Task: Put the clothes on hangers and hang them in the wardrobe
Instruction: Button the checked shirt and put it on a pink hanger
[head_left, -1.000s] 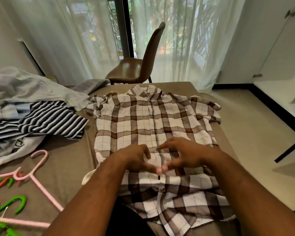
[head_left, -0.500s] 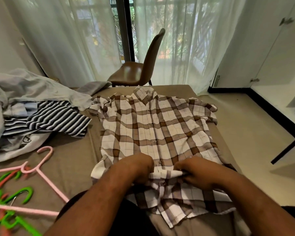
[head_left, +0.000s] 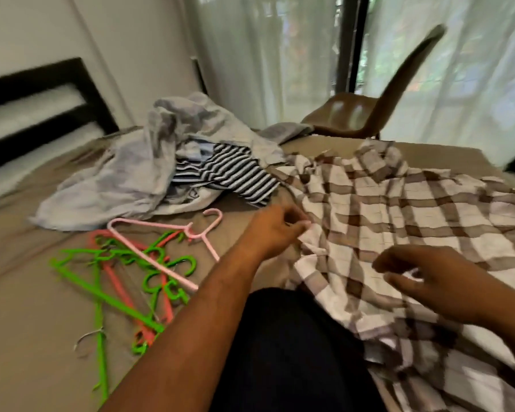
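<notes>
- The checked shirt (head_left: 399, 221) lies spread on the bed (head_left: 27, 307), under and beyond both hands.
- The left hand (head_left: 275, 230) is closed, pinching the shirt's near left edge.
- The right hand (head_left: 428, 278) hovers just over the shirt's lower part, fingers loosely spread, gripping nothing.
- Left of the left hand lie a pink hanger (head_left: 161, 248) and green hangers (head_left: 101, 281) in a tangle.
- Beyond them sits a pile of clothes (head_left: 161, 171).

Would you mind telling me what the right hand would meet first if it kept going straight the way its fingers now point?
The right hand points leftward, hovering over the plaid shirt. Going straight on, it would probably meet the shirt's bunched left edge near the left hand; depth is unclear.
</notes>
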`<state>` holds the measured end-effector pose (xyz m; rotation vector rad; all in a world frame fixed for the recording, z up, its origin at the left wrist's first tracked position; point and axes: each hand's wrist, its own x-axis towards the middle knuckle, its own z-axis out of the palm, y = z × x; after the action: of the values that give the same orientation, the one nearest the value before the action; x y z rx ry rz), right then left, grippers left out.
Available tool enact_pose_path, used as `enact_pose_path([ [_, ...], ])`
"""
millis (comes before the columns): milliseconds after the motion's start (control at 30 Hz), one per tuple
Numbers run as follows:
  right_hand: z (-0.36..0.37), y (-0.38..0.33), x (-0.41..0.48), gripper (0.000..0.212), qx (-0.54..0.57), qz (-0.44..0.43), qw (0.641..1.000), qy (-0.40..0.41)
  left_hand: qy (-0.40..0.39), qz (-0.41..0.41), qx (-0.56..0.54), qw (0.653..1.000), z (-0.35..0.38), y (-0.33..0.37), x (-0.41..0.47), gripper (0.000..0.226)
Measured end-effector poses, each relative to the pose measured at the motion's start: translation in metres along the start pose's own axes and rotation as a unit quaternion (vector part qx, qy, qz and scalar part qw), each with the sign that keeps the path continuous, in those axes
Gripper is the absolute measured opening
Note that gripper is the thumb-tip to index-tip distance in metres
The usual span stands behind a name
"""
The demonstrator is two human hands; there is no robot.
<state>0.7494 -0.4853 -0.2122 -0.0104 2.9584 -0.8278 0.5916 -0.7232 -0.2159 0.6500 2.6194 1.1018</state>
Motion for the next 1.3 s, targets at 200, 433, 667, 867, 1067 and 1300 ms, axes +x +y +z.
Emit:
enact_pose_path([
  [200,0.021,-0.045,0.044,0.017,0.044,-0.032,0.998,0.031,0.181,-0.303,0.170,0.920,-0.036,-0.122,-0.006,0.060],
  [433,0.042,-0.072,0.054,0.014,0.068,-0.047,0.996,0.035,0.252,-0.312,0.057,0.914,-0.033,-0.125,-0.016,0.034],
  [667,0.009,-0.057,0.034,0.011,0.128,-0.017,0.989,0.075,0.397,-0.208,-0.284,0.848,-0.028,-0.072,-0.008,0.027],
  [867,-0.023,-0.032,0.027,0.031,0.375,0.058,0.913,0.151,0.183,-0.001,-0.249,0.951,0.007,0.055,0.011,0.006],
  [1067,-0.050,0.017,0.036,0.046,0.647,0.066,0.722,0.237,0.040,0.166,0.012,0.985,0.074,0.121,0.062,0.012],
  [1300,-0.041,0.089,0.048,0.043,0.656,0.076,0.695,0.284,-0.020,0.238,0.062,0.969,0.127,0.130,0.119,0.014],
])
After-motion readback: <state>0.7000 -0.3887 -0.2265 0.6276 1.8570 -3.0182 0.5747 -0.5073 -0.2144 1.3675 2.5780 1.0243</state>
